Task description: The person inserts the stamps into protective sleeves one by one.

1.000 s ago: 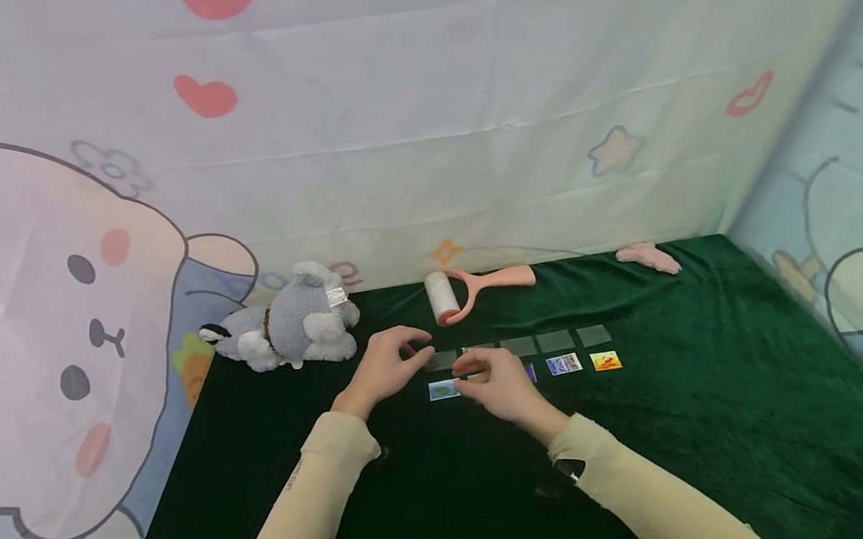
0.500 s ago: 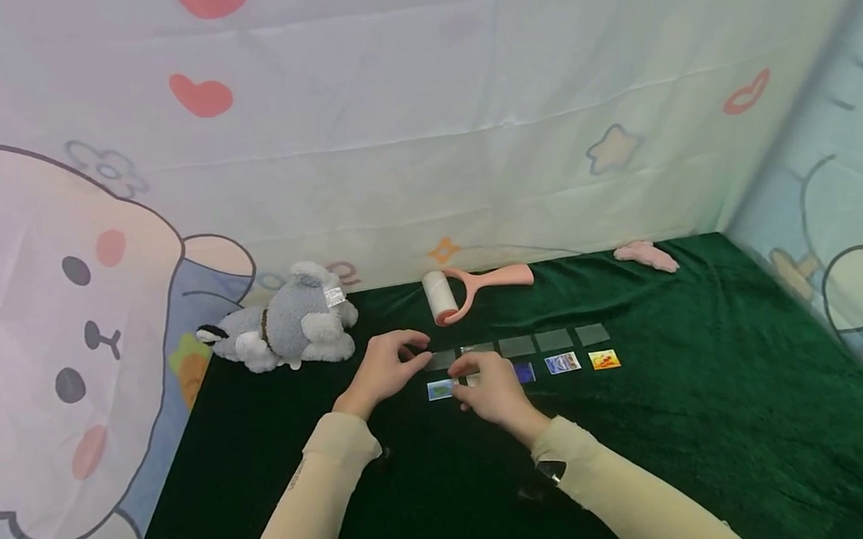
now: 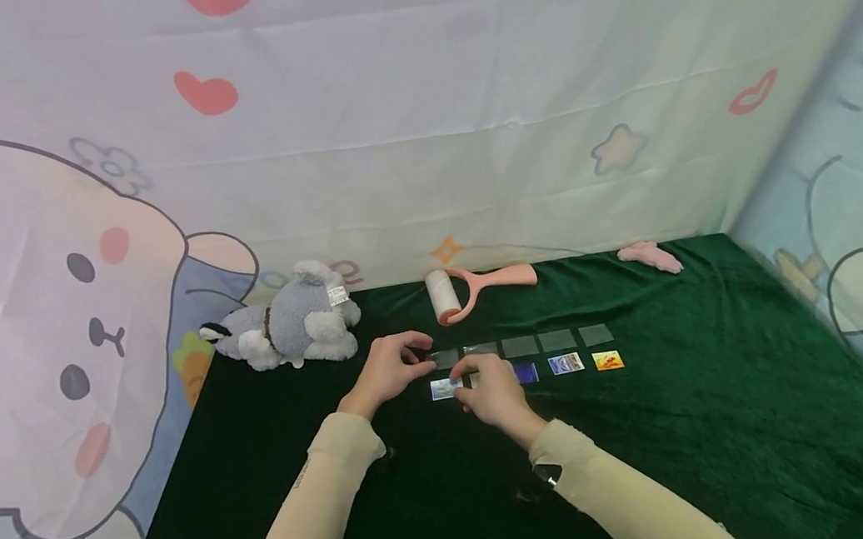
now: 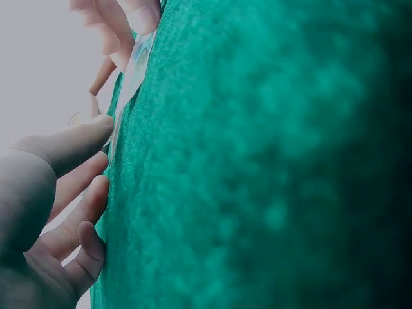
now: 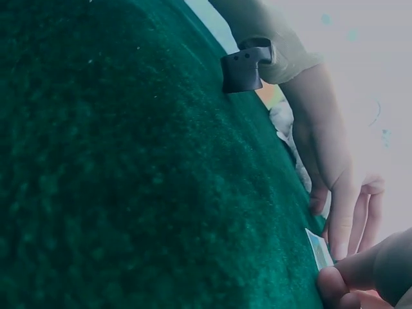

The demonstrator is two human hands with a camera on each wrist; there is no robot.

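Note:
My right hand (image 3: 494, 392) pinches the right edge of a small picture card (image 3: 443, 390), the leftmost of a row on the cloth. In the left wrist view that card (image 4: 137, 64) stands slanted between the fingertips. My left hand (image 3: 384, 371) is spread at the left end of a row of clear plastic rectangles, its thumb tip at the edge of the leftmost rectangle (image 3: 447, 357). Right of my right hand lie a purple card (image 3: 526, 372), a blue-white card (image 3: 566, 364) and a yellow card (image 3: 607, 361). Another card is mostly hidden behind my right fingers.
Behind the rows lies a lint roller (image 3: 496, 278) with a pink handle. A grey plush toy (image 3: 303, 324) lies at the back left, a pink fluffy item (image 3: 650, 257) at the back right. Dark green cloth (image 3: 712, 417) covers the table; a printed curtain (image 3: 515, 180) hangs behind.
My right hand has shifted slightly left and down, uncovering the purple card. The leftmost card now looks paler, as if tilted. My left hand has barely moved.

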